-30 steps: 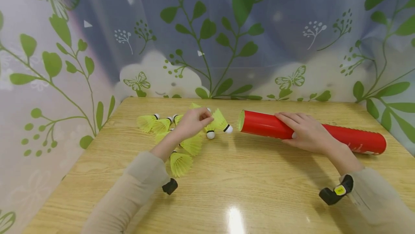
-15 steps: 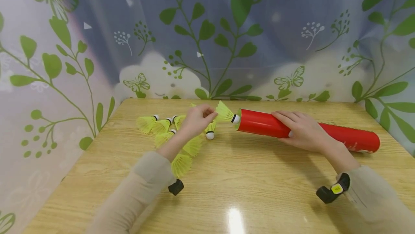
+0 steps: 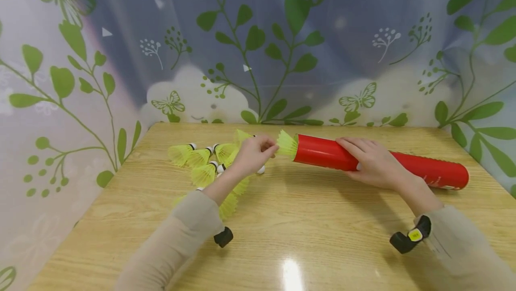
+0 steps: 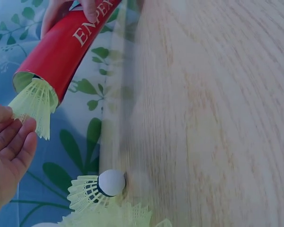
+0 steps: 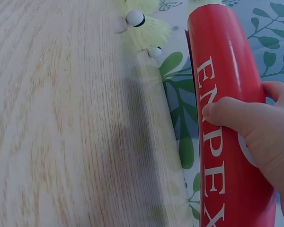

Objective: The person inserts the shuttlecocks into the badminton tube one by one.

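R hand (image 5: 270, 137) holding red tube (image 5: 234, 149) w/ big white letters (image 5: 213, 143), thumb (image 5: 234, 113) over one letter, white-tipped yellow birdies (image 5: 152, 31) to the left, wood tbl (image 5: 61, 118) on near side, leafy blue cloth (image 5: 272, 49) far

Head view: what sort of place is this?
Probably an indoor recording setup: a wood-grain table, a leaf-printed curtain hanging behind it, and a black camera worn at each wrist.
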Tool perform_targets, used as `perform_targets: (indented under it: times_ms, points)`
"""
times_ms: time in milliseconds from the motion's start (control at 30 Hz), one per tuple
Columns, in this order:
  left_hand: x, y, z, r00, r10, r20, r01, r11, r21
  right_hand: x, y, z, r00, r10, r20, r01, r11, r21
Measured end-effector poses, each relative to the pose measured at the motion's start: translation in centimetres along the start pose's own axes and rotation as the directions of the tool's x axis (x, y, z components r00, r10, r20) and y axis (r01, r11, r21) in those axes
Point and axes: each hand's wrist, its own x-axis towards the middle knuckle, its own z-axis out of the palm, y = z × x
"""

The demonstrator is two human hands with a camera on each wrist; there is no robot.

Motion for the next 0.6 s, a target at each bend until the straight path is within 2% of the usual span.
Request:
perform_targets:
  times_ms: [400,600]
  points:
    - [0.3,0.0,1.3,0.999,0.003,0.047,-0.004,1.000,0.027,0.0,0.0,0.2,1.000,-0.003,-0.007,0.003,1.000,-0.009]
    - [0.6,0.5,1.8,0.998,0.056,0.037,-0.058,0.997,0.041,0.3,-0.2,-0.1,1.000,0.020,0.005,-0.020,1.000,-0.006]
